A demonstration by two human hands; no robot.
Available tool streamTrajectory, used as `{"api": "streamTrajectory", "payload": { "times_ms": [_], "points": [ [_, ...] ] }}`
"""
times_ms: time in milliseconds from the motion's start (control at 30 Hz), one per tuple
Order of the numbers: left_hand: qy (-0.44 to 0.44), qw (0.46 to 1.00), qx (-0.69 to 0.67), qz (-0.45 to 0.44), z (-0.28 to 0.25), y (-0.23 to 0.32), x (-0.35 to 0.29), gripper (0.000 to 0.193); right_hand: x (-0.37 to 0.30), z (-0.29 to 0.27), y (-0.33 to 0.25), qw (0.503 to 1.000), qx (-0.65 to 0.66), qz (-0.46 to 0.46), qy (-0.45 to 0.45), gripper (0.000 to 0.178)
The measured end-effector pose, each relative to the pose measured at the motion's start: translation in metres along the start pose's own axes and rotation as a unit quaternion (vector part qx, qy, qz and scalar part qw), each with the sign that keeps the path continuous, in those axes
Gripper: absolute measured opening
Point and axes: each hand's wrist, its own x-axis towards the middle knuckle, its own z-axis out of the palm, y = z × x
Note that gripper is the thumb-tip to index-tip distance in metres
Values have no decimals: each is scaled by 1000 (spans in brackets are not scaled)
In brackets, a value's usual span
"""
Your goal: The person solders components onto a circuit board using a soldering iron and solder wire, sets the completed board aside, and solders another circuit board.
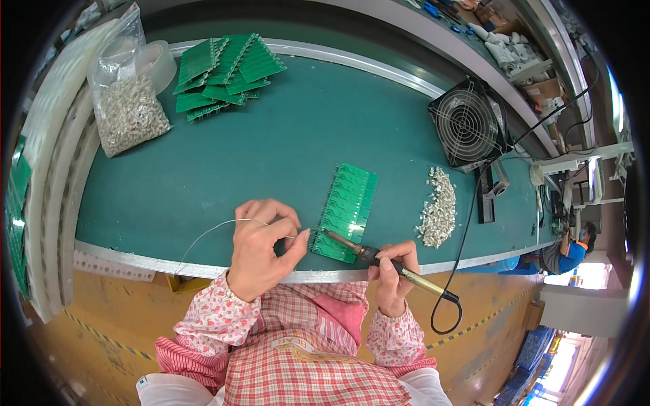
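Note:
A green circuit board panel (347,206) lies on the green bench mat near its front edge, with pins along its left side. My right hand (395,274) is closed around the handle of a soldering iron (393,262), whose tip rests at the panel's lower left edge. Between the thumb and fingers of my left hand (265,245) is pinched a thin strand of solder wire (215,227). Its end reaches toward the iron's tip, and its tail loops down to the bench edge. Whether wire and tip touch is too small to tell.
Small pale connectors (439,208) lie heaped right of the panel, near a black fan (467,125). More green boards (227,71) are stacked at the back left, beside a bag of pale parts (128,111). White racks (64,176) stand far left. The iron's cord (468,223) crosses the right side.

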Motion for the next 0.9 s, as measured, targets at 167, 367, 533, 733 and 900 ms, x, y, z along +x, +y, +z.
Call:
{"api": "streamTrajectory", "payload": {
  "times_ms": [167,367,533,733,900],
  "points": [
    [15,1000,-14,-18,0,0,-1,27,0,0,-1,999,33,11,14,16],
    [1,1000,-7,-9,-1,1,0,28,1,-1,0,1000,7,-4,-11,14],
    [3,1000,-5,-11,0,1,0,27,-1,0,2,1000,12,-6,4,15],
    [5,1000,-10,-22,-1,3,1,27,0,0,3,998,53,12,28,16],
    [-3,1000,1,-8,0,3,2,26,1,1,-2,999,37,31,13,17]
  ]
}}
